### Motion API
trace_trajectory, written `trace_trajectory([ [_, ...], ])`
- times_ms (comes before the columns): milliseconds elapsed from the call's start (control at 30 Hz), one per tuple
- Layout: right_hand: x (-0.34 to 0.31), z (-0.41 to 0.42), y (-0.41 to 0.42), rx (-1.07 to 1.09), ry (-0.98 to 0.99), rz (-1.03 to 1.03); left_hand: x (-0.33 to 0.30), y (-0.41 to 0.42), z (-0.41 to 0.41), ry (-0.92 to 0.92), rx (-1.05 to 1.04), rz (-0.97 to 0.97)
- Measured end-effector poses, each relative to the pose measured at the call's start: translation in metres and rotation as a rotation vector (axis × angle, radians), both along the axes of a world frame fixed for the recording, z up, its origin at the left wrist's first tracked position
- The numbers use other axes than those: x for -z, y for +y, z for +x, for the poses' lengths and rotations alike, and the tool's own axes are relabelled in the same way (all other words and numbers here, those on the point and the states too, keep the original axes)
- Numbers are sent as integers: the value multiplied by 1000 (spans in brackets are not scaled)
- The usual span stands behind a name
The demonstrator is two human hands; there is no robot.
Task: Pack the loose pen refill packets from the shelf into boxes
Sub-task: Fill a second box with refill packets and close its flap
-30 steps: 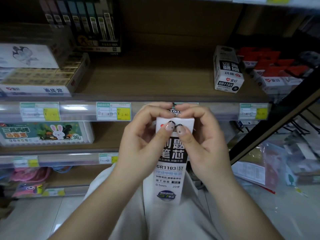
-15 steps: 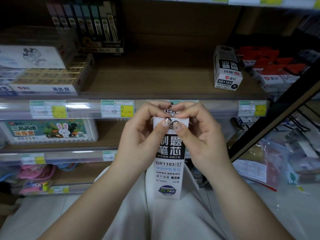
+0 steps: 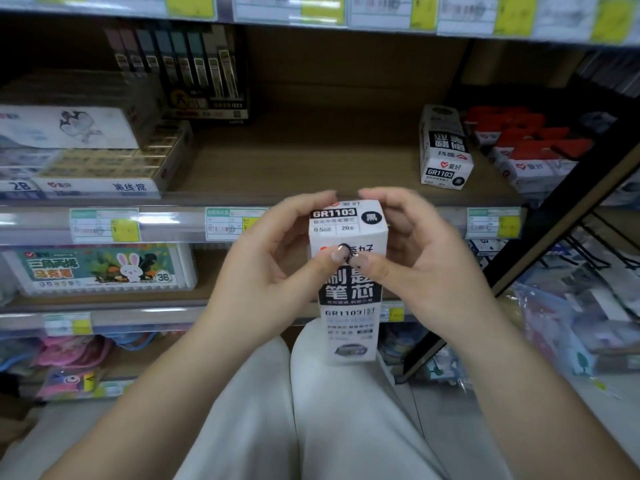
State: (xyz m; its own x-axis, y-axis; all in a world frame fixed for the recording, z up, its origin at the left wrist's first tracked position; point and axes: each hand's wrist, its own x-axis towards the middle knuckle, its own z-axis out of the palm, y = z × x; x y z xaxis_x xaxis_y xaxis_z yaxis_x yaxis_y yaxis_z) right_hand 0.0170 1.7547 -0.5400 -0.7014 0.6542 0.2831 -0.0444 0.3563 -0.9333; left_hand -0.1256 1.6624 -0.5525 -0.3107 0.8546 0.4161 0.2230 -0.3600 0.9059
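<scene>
Before the wooden shelf (image 3: 311, 168), both hands hold an upright white-and-black cardboard refill box (image 3: 348, 289): left hand (image 3: 263, 271) and right hand (image 3: 426, 271) grip its sides, thumbs on the front. Top flap appears shut; press it flush, keeping the box vertical.

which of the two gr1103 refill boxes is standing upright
The held box, gripped upright by the left hand and right hand. The other box lies on its side on the shelf.
</scene>
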Motion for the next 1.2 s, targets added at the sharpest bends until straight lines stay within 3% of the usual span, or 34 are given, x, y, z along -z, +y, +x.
trace_trajectory([
  [100, -24, 3, -2, -51, -27, 73, -26, -11, -10, 121, 18, -55],
  [333, -63, -2, -19, -118, -219, 312, -74, -37, -15, 862, -254, -194],
  [433, -73, -4, -28, -127, -203, 365, -85, -45, -12, 928, -271, -115],
  [567, -76, -4, -30, -69, -154, 410, -90, -56, -15, 797, -326, -67],
  [767, -63, -9, -3, 130, -301, 475, -77, -69, -19, 615, -481, -41],
  [867, -54, -11, 12, 162, -353, 446, -59, -71, -27, 396, -548, -40],
  [1000, -43, -12, 38, 258, -433, 432, -30, -64, -41, -29, -628, -55],
  [1200, -19, -13, 118, 695, -601, 522, -12, -40, -54, -407, -723, -89],
])
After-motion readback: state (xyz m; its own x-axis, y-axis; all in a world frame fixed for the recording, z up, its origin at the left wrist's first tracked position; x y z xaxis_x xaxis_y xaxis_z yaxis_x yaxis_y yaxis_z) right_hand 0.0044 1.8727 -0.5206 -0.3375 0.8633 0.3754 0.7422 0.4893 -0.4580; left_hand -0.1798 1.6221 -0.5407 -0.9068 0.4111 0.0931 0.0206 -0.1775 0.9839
